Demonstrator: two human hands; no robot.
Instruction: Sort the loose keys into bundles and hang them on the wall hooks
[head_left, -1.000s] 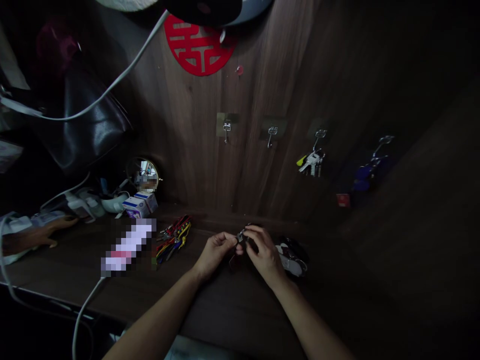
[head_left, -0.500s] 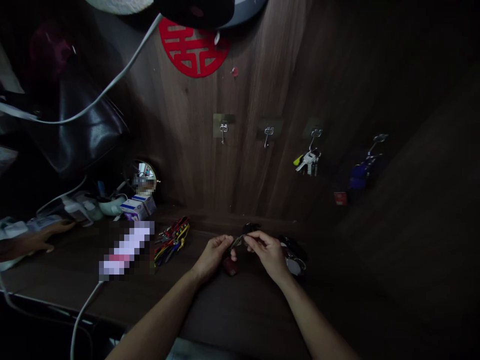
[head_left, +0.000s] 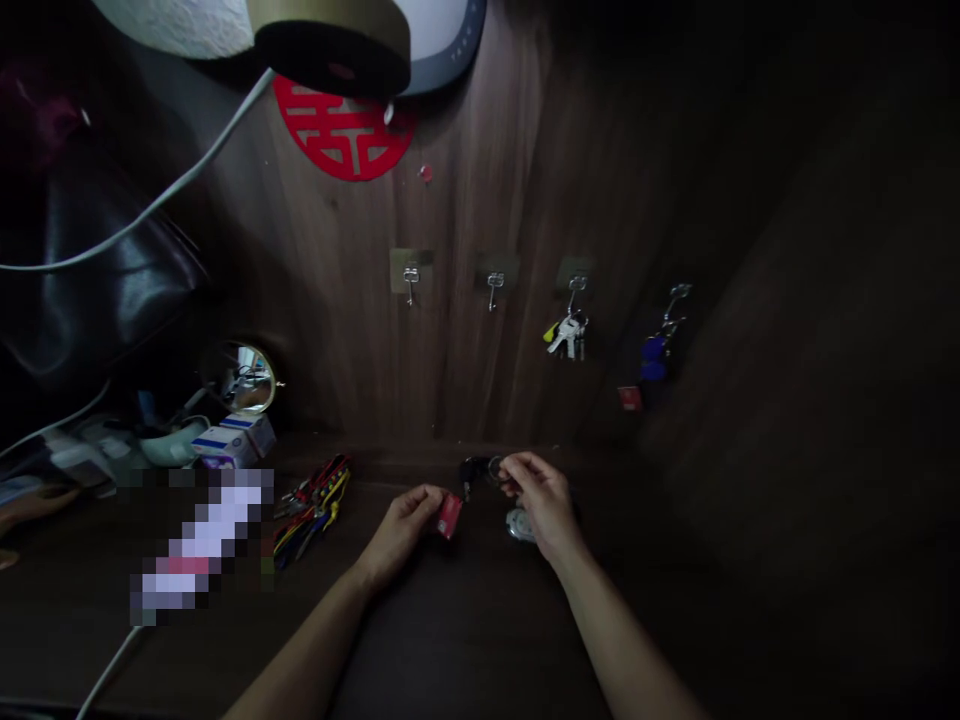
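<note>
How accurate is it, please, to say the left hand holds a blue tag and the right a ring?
The tag in the left hand is red, not blue, in the head view; the right hand does hold a ring.

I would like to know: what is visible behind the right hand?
A grey oval object shows partly beside the right hand, below its fingers. Its right part is covered; anything else directly behind the hand cannot be seen.
</note>
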